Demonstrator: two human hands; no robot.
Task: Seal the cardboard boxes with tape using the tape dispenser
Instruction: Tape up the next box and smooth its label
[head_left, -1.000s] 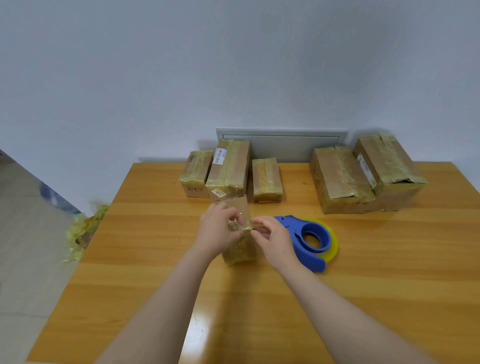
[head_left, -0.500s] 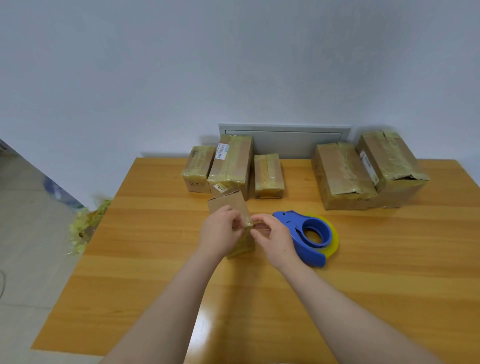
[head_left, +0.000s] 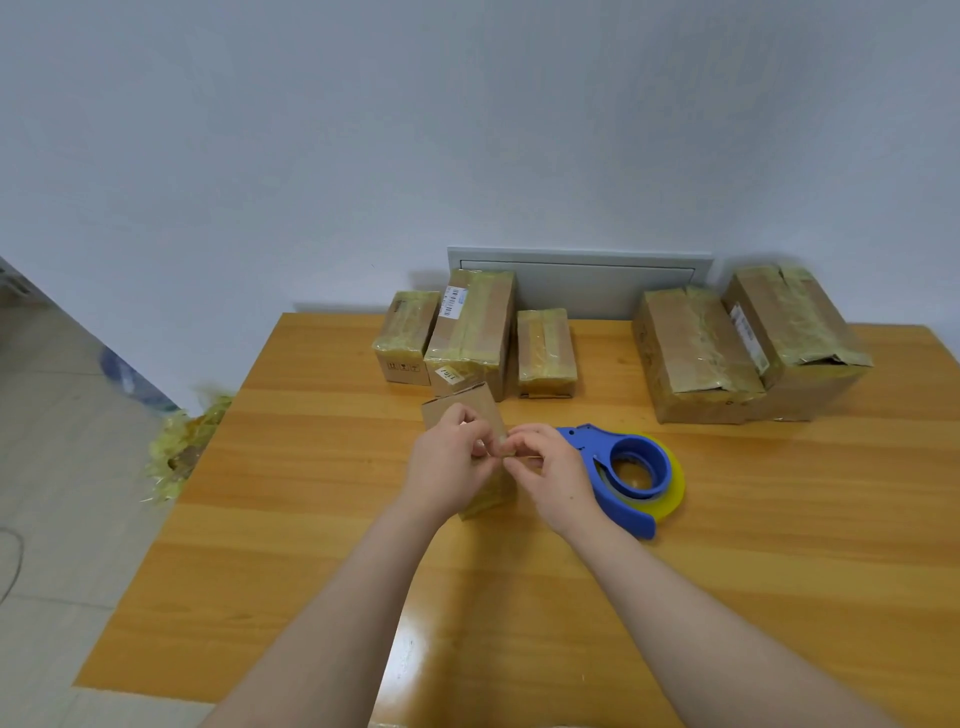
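The left hand (head_left: 449, 462) and right hand (head_left: 553, 475) meet fingertip to fingertip over a small box (head_left: 467, 415) standing mid-table, both pinched closed at its top; what they pinch is too small to tell. What the box holds is hidden. Since a second ago the hands have shifted little. The dispenser (head_left: 623, 473) lies just right of the right hand. Five taped boxes (head_left: 472, 332) line the back of the table (head_left: 779, 545); tape scraps (head_left: 182, 447) lie on the floor.

Soft even light, table (head_left: 779, 519) glare, bowed edges
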